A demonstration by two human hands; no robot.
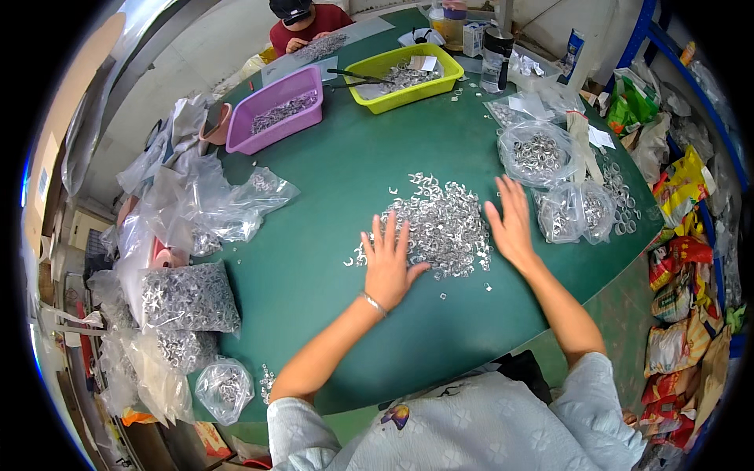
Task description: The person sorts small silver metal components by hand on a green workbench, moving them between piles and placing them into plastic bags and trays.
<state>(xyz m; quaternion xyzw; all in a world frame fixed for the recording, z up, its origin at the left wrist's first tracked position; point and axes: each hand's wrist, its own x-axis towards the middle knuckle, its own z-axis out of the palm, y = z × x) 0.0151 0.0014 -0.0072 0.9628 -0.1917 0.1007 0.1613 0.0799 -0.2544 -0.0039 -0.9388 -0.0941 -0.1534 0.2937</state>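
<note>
A loose heap of small silvery metal pieces (444, 228), many of them curved or ring-like, is spread on the green table (330, 208). My left hand (387, 267) lies at the heap's left edge, palm down, fingers stretched and spread. On the other side, my right hand (513, 224) is beside the heap's right edge with its fingers extended. Neither hand grips anything. A few stray pieces sit near the heap's front edge.
Clear bags of metal pieces (188, 298) crowd the left side. Bags of rings (540, 153) stand at the right. Farther back are a purple basin (275, 110), a yellow-green basin (404, 82) and a dark-lidded bottle (495, 61). Another person (308, 27) sits across the table.
</note>
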